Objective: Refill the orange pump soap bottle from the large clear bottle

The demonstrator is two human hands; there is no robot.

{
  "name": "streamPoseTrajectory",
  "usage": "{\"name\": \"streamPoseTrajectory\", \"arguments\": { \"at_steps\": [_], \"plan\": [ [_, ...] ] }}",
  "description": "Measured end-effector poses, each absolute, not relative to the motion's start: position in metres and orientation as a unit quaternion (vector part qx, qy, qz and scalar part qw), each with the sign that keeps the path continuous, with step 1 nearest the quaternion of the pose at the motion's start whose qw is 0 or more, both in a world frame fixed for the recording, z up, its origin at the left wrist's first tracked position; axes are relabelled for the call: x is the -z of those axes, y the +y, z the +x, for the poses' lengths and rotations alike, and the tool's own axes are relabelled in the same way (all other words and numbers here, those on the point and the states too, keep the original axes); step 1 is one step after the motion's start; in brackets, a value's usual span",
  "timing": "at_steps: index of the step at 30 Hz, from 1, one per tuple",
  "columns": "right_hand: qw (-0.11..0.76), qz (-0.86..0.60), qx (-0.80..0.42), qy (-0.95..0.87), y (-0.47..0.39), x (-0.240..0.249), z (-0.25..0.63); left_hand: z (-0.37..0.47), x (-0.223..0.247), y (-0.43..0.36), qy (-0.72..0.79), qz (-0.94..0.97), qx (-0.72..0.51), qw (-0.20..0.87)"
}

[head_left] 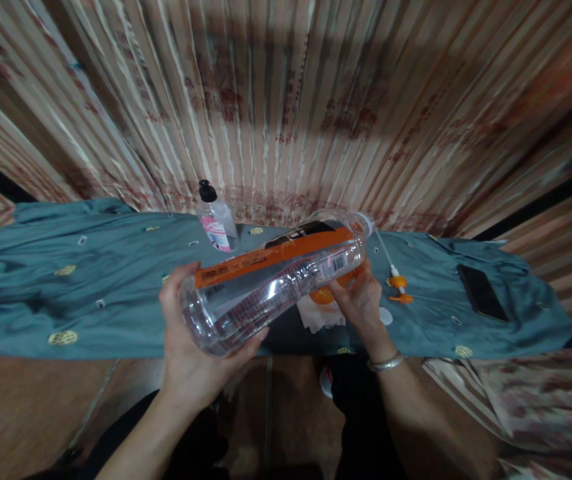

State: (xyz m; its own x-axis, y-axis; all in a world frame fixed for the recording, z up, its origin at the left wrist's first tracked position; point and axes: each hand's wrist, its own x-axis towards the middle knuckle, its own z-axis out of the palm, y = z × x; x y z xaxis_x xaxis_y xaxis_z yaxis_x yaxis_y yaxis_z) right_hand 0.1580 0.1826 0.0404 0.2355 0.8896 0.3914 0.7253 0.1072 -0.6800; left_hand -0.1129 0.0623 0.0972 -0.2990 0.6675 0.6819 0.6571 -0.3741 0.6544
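A large clear plastic bottle [272,293] with an orange and black label is tilted in front of me, its mouth at the upper right. Its base rests in my left hand [193,340], with the thumb below and fingers around the far side. My right hand [363,300], a silver bracelet on its wrist, is closed under the bottle's shoulder; some of its fingers are hidden behind the bottle. Below lies an orange and white item [322,310], partly covered, its kind unclear. A pump dispenser [399,287] with an orange head and white tube lies right of the hand.
A small bottle [216,223] with a black cap and pink label stands at the back left. A black phone [482,292] lies at the right on the green cloth [116,287]. Near my right wrist is a white disc [385,316]. A pleated curtain [276,100] hangs behind.
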Motion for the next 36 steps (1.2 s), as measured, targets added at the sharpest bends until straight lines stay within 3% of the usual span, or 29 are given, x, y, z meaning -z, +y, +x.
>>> {"name": "streamPoseTrajectory", "arguments": {
  "at_steps": [18, 36],
  "plan": [
    [0.415, -0.643, -0.052, -0.641, 0.183, -0.037, 0.164, -0.111, -0.1, 0.063, 0.556, 0.585, -0.59, 0.013],
    [0.381, -0.58, -0.12, -0.71, 0.184, -0.048, 0.185, -0.108, -0.106, 0.064, 0.563, 0.56, -0.606, 0.047]
  ]
}}
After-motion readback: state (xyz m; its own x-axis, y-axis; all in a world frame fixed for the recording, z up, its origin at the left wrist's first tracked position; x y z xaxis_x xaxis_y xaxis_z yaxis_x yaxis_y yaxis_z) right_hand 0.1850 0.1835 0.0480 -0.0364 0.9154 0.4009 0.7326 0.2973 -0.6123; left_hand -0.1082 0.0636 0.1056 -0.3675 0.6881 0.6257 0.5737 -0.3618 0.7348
